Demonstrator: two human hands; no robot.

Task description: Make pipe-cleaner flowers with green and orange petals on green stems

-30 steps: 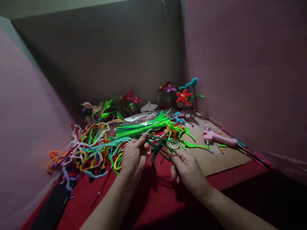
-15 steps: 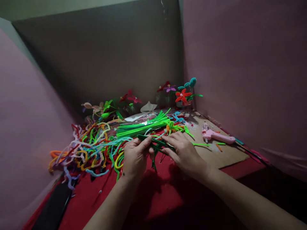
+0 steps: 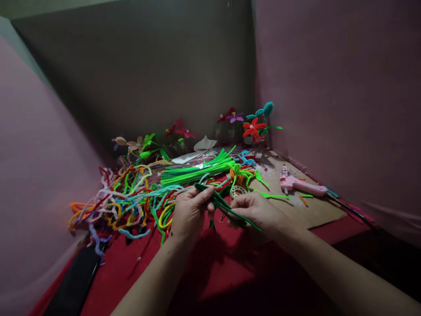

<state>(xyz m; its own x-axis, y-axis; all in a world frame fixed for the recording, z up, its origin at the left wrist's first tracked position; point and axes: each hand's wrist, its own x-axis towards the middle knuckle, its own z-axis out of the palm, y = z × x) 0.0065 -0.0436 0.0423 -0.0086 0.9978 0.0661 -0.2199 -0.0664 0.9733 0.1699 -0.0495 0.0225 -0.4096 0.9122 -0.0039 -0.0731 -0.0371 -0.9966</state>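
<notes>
You're pinching thin, dark-green, fuzzy stems (image 3: 222, 203) in your left hand (image 3: 189, 213) and right hand (image 3: 259, 210), ideally keeping them neatly aligned.

Single head-worn camera, looking forward and down, close over the red tabletop (image 3: 112, 274)
</notes>
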